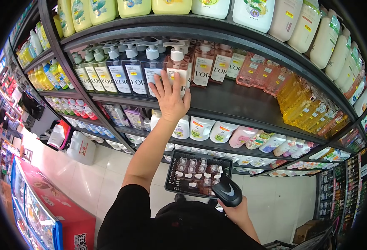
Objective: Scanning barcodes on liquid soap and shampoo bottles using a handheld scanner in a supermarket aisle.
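Note:
My left hand [171,97] reaches up to the middle shelf, its spread fingers against the front of a pink pump bottle [176,64] with a white pump head. Just left of it stand dark blue pump bottles [131,73] and green ones [100,70]. More pink bottles [202,65] stand further back to the right. Low at my right side, my right hand [238,211] holds a black handheld barcode scanner [228,192]. Beyond the scanner, a black plastic basket [168,178] on the floor side holds several small clear-capped bottles [192,168].
Yellow bottles [296,109] line the right of the shelf [233,101]. Large white jugs [197,128] fill the shelf below. A white canister [81,148] stands on the floor at left, near a red display freezer [64,206]. A person [3,117] is at the far left.

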A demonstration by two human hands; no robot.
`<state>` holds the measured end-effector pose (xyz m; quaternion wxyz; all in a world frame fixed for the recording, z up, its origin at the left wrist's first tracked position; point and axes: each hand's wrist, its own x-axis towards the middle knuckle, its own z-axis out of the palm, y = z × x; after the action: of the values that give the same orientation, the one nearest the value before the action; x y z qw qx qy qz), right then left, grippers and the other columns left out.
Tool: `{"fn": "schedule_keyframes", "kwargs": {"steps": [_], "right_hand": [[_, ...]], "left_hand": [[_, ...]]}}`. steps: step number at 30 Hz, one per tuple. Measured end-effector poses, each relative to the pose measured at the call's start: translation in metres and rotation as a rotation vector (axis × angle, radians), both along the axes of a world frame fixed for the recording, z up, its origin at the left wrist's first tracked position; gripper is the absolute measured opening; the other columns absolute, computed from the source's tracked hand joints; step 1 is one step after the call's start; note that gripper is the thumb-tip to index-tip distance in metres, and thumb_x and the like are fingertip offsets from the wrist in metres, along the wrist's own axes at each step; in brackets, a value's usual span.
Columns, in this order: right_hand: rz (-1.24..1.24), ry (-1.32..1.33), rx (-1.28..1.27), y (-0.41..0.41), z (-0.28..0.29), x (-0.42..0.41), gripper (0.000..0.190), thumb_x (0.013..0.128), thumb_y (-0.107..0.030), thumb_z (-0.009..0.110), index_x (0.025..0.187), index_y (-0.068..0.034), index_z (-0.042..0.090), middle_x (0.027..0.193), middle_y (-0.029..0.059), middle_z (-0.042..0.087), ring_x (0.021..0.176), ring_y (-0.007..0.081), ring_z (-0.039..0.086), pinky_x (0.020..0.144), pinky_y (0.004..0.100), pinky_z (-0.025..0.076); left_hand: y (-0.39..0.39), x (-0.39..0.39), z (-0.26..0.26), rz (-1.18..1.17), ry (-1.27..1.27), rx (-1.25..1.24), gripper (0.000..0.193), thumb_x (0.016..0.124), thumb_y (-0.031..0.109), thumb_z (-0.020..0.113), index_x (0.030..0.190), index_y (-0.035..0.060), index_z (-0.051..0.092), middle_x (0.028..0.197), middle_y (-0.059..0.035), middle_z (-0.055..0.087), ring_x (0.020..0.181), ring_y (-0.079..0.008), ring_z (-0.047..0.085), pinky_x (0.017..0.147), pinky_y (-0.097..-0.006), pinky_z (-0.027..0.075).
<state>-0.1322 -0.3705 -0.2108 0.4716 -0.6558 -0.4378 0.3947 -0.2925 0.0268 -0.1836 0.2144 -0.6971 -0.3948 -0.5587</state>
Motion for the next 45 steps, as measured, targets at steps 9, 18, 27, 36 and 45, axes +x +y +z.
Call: {"fn": "schedule_keyframes", "kwargs": {"steps": [9,18,27,36,45], "right_hand": [[0.067,0.003,0.023,0.009,0.000,0.020,0.036,0.080,-0.004,0.082,0.113,0.004,0.069,0.103,0.0120,0.076,0.095,0.0155,0.072,0.084,0.0304,0.055],[0.169,-0.042,0.117,0.007,0.017,0.058,0.037,0.080,-0.007,0.082,0.113,0.003,0.070,0.102,0.0123,0.077,0.094,0.0162,0.072,0.083,0.0312,0.055],[0.208,-0.040,0.099,-0.004,0.015,0.101,0.035,0.080,-0.006,0.083,0.112,0.003,0.070,0.102,0.0106,0.076,0.094,0.0146,0.071,0.084,0.0306,0.055],[0.188,-0.027,0.100,-0.005,-0.006,0.139,0.039,0.081,-0.004,0.081,0.116,0.004,0.067,0.105,0.0140,0.076,0.096,0.0169,0.072,0.086,0.0316,0.055],[0.194,0.049,-0.152,-0.009,-0.015,0.135,0.035,0.082,-0.005,0.080,0.115,0.002,0.069,0.105,0.0113,0.076,0.096,0.0172,0.072,0.085,0.0312,0.054]], "left_hand": [[-0.001,0.003,-0.006,0.036,0.028,-0.037,0.082,0.088,0.028,0.069,0.156,-0.0006,0.033,0.164,-0.0341,0.015,0.151,-0.0579,0.007,0.119,-0.0683,0.003],[-0.019,0.004,-0.022,0.043,0.019,-0.114,0.083,0.086,0.027,0.067,0.156,-0.0003,0.032,0.164,-0.0323,0.017,0.150,-0.0578,0.011,0.119,-0.0695,0.009],[-0.060,0.013,-0.047,-0.016,0.064,-0.299,0.082,0.090,0.023,0.067,0.157,-0.0039,0.028,0.164,-0.0317,0.020,0.152,-0.0523,0.016,0.122,-0.0614,0.013],[-0.215,-0.021,-0.305,-0.111,0.071,-1.102,0.066,0.084,0.010,0.070,0.146,0.0019,0.049,0.150,-0.0304,0.042,0.138,-0.0473,0.044,0.114,-0.0483,0.039],[-0.292,-0.037,-0.421,-0.156,-0.298,-1.876,0.045,0.080,0.024,0.070,0.120,0.0037,0.072,0.119,-0.0176,0.073,0.112,-0.0324,0.069,0.100,-0.0411,0.053]]}}
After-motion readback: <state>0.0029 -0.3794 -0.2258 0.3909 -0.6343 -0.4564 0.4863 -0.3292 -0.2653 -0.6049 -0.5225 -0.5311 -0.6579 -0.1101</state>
